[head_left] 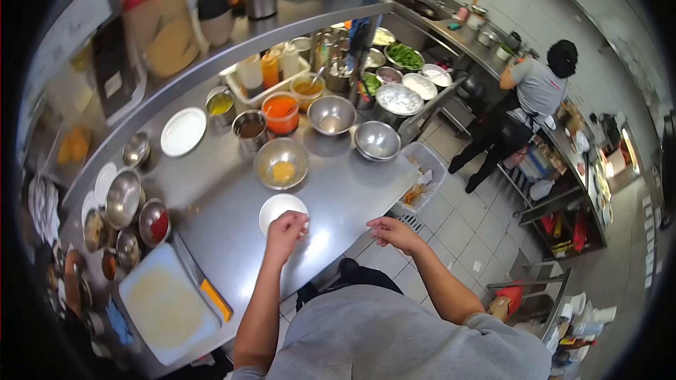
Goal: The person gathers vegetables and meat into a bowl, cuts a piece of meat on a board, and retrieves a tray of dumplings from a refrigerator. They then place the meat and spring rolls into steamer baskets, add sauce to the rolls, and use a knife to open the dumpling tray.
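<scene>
My left hand (286,234) hovers at the near edge of a small white plate (277,209), partly covering it. Its fingers bend loosely, and I see nothing in them. My right hand (394,233) is in the air beyond the table's front edge, fingers bent and apart, holding nothing visible. Behind the plate stands a metal bowl (265,167) with what looks like yellow egg (284,172) in it. Two more metal bowls, one at the back (332,115) and one to its right (377,142), appear to hold little or nothing.
A cutting board (169,302) and an orange-handled knife (215,300) lie at left. An orange sauce tub (280,113) stands at the back. A waste bin (427,176) adjoins the table's right end. Overhead runs a loaded shelf (232,32). A co-worker (539,84) stands at the far counter.
</scene>
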`<state>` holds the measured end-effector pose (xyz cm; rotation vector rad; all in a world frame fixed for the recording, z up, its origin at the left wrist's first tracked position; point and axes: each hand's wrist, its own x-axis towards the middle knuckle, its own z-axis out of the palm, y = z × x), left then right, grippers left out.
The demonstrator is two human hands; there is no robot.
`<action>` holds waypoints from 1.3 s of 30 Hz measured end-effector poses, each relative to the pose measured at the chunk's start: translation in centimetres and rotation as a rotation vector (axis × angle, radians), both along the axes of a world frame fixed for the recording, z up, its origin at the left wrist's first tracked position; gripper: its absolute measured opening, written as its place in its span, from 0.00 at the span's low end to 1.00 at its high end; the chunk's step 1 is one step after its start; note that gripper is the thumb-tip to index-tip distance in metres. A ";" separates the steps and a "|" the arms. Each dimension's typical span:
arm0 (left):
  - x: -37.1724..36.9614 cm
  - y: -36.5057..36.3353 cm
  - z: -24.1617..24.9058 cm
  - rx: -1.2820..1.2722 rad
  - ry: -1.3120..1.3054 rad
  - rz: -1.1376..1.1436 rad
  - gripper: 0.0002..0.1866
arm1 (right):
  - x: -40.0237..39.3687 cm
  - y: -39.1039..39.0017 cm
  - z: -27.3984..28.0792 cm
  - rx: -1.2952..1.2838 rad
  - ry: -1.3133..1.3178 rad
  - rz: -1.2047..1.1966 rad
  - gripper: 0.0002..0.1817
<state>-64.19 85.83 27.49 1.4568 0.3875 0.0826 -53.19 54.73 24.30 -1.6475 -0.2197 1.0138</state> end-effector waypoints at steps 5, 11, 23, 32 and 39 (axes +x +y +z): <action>11.6 -4.7 0.6 0.140 -0.031 -0.201 0.15 | 3.1 -4.1 2.0 0.058 -0.060 -0.245 0.19; 24.4 -8.2 -2.5 0.556 -0.005 -0.106 0.32 | 17.2 -8.5 5.6 0.147 -0.337 -0.482 0.20; 36.2 -11.3 -6.1 0.949 0.357 0.166 0.20 | 60.0 -5.3 8.8 0.255 -0.626 -0.439 0.16; 35.7 -13.6 0.1 1.094 0.149 0.297 0.11 | 75.4 -0.4 3.4 -0.002 -0.996 -0.474 0.21; 34.0 -14.9 1.3 1.185 -0.191 0.442 0.20 | 79.2 1.9 4.1 -0.346 -1.181 -0.287 0.19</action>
